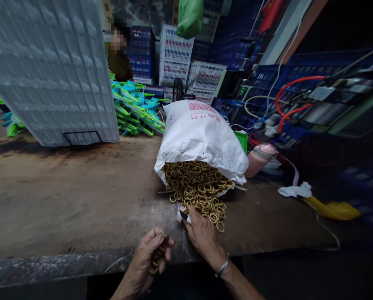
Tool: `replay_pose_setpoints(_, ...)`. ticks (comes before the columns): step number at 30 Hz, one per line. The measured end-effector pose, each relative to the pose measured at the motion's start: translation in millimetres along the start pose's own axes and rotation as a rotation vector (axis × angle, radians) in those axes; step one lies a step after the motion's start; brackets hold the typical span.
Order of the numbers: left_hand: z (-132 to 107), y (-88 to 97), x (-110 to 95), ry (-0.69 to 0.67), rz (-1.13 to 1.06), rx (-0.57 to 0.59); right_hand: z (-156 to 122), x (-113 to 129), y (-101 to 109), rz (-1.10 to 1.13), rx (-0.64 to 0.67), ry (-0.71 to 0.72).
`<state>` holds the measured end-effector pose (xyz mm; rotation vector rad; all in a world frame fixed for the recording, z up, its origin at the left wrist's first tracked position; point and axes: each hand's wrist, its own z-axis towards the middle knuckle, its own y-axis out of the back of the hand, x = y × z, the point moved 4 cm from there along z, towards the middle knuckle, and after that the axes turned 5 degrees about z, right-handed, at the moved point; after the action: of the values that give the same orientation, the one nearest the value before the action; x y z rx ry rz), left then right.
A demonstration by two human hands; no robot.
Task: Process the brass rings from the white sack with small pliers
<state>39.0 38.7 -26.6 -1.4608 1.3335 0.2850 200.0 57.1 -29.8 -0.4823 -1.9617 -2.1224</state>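
Note:
Brass-coloured metal rings point(202, 202) spill from the mouth of a white woven sack point(202, 137) onto the wooden table. My left hand point(153, 250) is closed around several of these rings, held over the table's front edge. My right hand point(202, 231) reaches to the near side of the pile with its fingers bent down at the rings. By its thumb and index finger shows a small dark and white piece point(184, 215), whose kind I cannot make out. A metal bangle point(223, 265) circles my right wrist.
A large ribbed translucent panel point(52, 75) stands at left on the table point(80, 200). Behind it are green and blue plastic pieces point(136, 106) and a person point(118, 54). A pink bottle point(259, 158) stands right of the sack. Stacked crates point(175, 54) fill the back.

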Motion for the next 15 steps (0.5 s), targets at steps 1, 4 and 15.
replay_pose_setpoints(1,-0.2,0.3,-0.1,0.011,-0.028,-0.004,0.2,-0.3,-0.6,-0.014,0.009,-0.009)
replay_pose_setpoints(4,0.3,2.2,1.6,0.063,-0.103,0.002,-0.1,-0.1,-0.2,-0.025,0.016,-0.018)
replay_pose_setpoints(15,7.0,5.6,7.6,0.069,-0.212,-0.019,5.1,-2.1,2.0,0.228,-0.099,0.030)
